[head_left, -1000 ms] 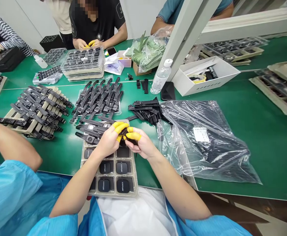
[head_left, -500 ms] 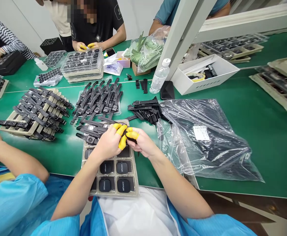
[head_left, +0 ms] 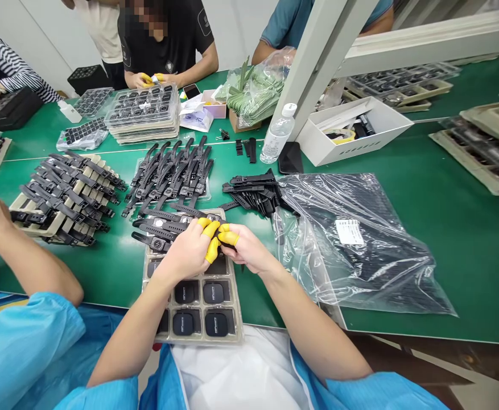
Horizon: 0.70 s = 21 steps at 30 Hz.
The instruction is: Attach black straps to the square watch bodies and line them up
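Observation:
My left hand [head_left: 193, 246] and my right hand [head_left: 244, 245], both with yellow finger cots, meet above a beige compartment tray [head_left: 237, 296]. Their fingertips are closed together on a small black smartwatch [head_left: 229, 247], mostly hidden by the fingers; its strap cannot be made out clearly. Black square watch bodies [head_left: 183, 323] sit in the tray's near compartments. Across its far end lie strapped watches [head_left: 159, 244], just left of my left hand. A heap of loose black straps [head_left: 253, 191] lies beyond my right hand.
A clear plastic bag of black straps [head_left: 360, 256] lies on the right. Behind it stand a water bottle [head_left: 278, 134] and a white box [head_left: 355, 134]. Strapped watches [head_left: 67, 191] are piled on trays at left, near a co-worker's arm [head_left: 31, 250]. Other people sit across the table.
My hands stay nearly in place, with a slight shift of the fingers around the smartwatch. At left, the co-worker's forearm has risen toward the watch pile.

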Each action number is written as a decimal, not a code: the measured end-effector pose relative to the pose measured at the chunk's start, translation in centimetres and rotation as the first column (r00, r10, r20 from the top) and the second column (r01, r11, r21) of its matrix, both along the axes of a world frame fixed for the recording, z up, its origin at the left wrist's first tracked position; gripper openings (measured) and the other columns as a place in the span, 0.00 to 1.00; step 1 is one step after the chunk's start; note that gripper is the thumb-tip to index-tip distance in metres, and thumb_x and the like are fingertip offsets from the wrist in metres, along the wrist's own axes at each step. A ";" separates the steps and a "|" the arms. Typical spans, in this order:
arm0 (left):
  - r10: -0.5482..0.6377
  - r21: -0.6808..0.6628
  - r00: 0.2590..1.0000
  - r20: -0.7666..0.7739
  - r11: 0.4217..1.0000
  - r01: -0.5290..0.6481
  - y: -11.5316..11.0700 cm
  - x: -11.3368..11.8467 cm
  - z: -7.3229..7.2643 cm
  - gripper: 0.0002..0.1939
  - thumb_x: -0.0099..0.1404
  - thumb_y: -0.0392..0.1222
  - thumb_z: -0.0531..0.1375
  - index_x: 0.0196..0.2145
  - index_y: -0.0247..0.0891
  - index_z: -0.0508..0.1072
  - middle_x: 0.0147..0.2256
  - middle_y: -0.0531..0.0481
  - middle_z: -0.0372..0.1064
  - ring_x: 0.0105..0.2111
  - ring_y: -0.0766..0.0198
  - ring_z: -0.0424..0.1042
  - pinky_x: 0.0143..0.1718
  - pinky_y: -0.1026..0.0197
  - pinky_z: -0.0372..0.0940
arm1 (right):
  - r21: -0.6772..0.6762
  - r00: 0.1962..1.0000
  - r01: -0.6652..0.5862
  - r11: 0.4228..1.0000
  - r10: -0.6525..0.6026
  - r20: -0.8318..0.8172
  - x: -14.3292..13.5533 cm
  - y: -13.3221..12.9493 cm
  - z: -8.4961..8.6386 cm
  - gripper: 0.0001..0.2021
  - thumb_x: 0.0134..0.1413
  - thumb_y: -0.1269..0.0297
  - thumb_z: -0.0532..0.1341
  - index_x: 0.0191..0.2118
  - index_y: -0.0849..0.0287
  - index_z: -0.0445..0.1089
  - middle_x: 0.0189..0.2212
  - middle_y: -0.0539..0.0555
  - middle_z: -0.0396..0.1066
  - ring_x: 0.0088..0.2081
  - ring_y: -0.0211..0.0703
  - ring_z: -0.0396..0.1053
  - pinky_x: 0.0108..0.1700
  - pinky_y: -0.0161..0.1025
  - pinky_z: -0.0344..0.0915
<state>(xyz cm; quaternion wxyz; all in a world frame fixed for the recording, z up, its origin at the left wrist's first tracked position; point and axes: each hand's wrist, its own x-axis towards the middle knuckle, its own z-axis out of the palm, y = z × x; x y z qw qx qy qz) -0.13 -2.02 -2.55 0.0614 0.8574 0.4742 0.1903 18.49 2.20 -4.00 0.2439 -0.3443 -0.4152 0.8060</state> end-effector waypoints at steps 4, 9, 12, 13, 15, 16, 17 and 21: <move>-0.056 -0.031 0.987 0.148 0.998 0.061 0.4 -0.3 -0.6 0.22 0.76 0.38 0.50 0.63 0.33 0.67 0.51 0.35 0.72 0.54 0.49 0.72 0.55 0.48 0.73 | -0.015 0.999 0.012 1.000 -0.012 -0.032 0.1 0.1 -0.2 0.13 0.49 0.55 0.66 0.34 0.56 0.63 0.12 0.39 0.57 0.13 0.27 0.40 0.14 0.27 0.37; 0.032 -0.051 0.903 0.428 0.999 -0.012 0.8 0.0 -1.1 0.20 0.75 0.41 0.58 0.62 0.38 0.67 0.53 0.39 0.74 0.52 0.54 0.76 0.54 0.53 0.73 | -0.021 0.982 0.074 0.997 -0.077 -0.174 0.0 0.2 -0.5 0.17 0.57 0.47 0.64 0.36 0.56 0.64 0.13 0.41 0.61 0.12 0.29 0.47 0.14 0.28 0.44; 0.112 -0.079 0.786 0.608 0.994 -0.080 1.0 0.1 -1.2 0.13 0.71 0.43 0.64 0.52 0.41 0.74 0.45 0.46 0.77 0.44 0.59 0.77 0.47 0.58 0.74 | 0.042 0.968 0.087 0.995 -0.074 -0.242 -0.1 0.0 -0.5 0.22 0.59 0.40 0.63 0.37 0.57 0.65 0.16 0.44 0.65 0.14 0.33 0.57 0.17 0.30 0.54; 0.111 -0.081 0.735 0.669 0.994 -0.076 1.1 0.2 -1.2 0.11 0.70 0.44 0.66 0.48 0.40 0.76 0.42 0.47 0.76 0.42 0.60 0.77 0.44 0.59 0.73 | 0.051 0.967 0.067 0.996 -0.053 -0.248 -0.2 -0.1 -0.4 0.23 0.59 0.40 0.64 0.37 0.57 0.65 0.16 0.44 0.65 0.15 0.34 0.59 0.17 0.31 0.55; 0.108 -0.107 0.608 0.787 0.994 -0.039 1.1 0.4 -1.2 0.10 0.67 0.46 0.69 0.42 0.39 0.77 0.40 0.47 0.75 0.39 0.61 0.76 0.39 0.60 0.73 | 0.053 0.968 0.009 0.999 0.005 -0.250 -0.3 -0.3 -0.3 0.24 0.59 0.39 0.65 0.37 0.58 0.65 0.17 0.42 0.62 0.14 0.32 0.57 0.16 0.30 0.52; 0.122 -0.135 0.536 0.836 0.991 -0.015 1.1 0.5 -1.1 0.11 0.66 0.47 0.70 0.40 0.39 0.77 0.41 0.46 0.75 0.38 0.61 0.76 0.36 0.61 0.73 | 0.053 0.968 -0.019 0.998 0.032 -0.249 -0.2 -0.3 -0.2 0.24 0.60 0.39 0.65 0.37 0.58 0.66 0.17 0.41 0.60 0.14 0.31 0.55 0.16 0.30 0.50; 0.149 -0.171 0.465 0.873 0.985 0.006 1.1 0.7 -1.1 0.12 0.65 0.48 0.70 0.40 0.39 0.77 0.41 0.45 0.75 0.36 0.62 0.76 0.34 0.62 0.73 | 0.053 0.968 -0.045 0.998 0.057 -0.246 -0.2 -0.4 -0.2 0.24 0.61 0.39 0.64 0.37 0.58 0.66 0.17 0.41 0.59 0.13 0.30 0.53 0.16 0.30 0.48; 0.291 -0.290 0.224 0.930 0.956 -0.038 1.2 0.6 -0.6 0.17 0.63 0.53 0.72 0.41 0.38 0.77 0.37 0.47 0.78 0.31 0.63 0.78 0.29 0.64 0.73 | 0.074 0.969 -0.132 0.988 0.145 -0.201 0.1 -0.2 -0.1 0.23 0.62 0.40 0.63 0.37 0.59 0.67 0.18 0.41 0.58 0.13 0.28 0.50 0.15 0.29 0.44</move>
